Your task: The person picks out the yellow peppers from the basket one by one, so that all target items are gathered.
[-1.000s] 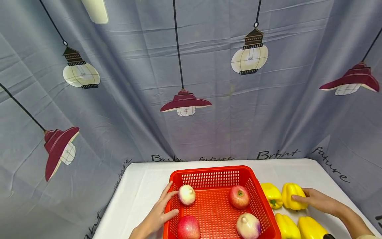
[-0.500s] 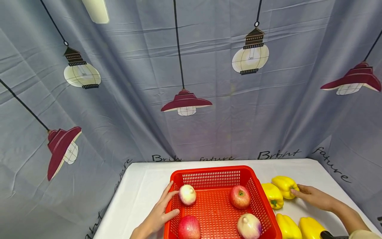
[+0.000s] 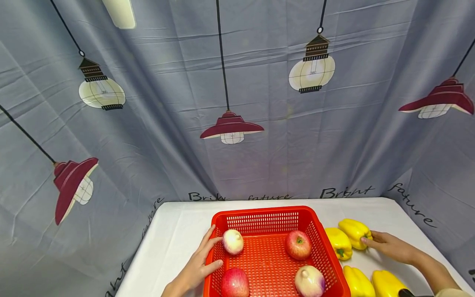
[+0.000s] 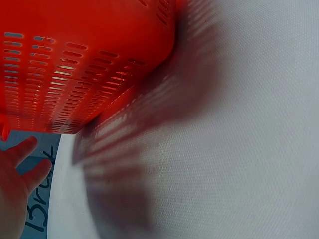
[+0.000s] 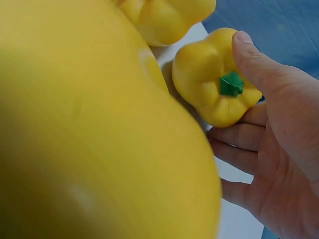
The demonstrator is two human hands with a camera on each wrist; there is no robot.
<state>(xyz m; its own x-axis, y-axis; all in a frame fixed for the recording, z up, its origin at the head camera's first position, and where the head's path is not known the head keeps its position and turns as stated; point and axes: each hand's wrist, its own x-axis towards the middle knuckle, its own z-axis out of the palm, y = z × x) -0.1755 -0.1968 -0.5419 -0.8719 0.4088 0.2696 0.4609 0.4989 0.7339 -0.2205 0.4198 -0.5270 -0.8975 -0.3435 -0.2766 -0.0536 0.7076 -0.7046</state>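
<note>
My left hand (image 3: 194, 264) rests against the left rim of a red plastic basket (image 3: 269, 209), its fingers straight and spread. In the left wrist view, part of that hand (image 4: 17, 186) shows beside the basket's slotted wall (image 4: 75, 69). At the far right, my right hand (image 3: 393, 247) holds a yellow bell pepper (image 3: 354, 233) by its stem end, on the white table. The right wrist view has the thumb on one side of this pepper (image 5: 214, 74) and fingers on the other, with the green stem between.
Inside the basket lie two onions (image 3: 233, 242) (image 3: 309, 281) and two red apples (image 3: 298, 245) (image 3: 235, 283). Three more yellow peppers (image 3: 337, 243) (image 3: 358, 281) (image 3: 387, 284) stand right of it. A grey printed curtain (image 3: 274, 165) hangs behind the white table (image 3: 178, 222).
My right hand has shifted the yellow pepper away from me and a little left, turning it beside the pepper nearest the basket. The left hand has stayed on the basket.
</note>
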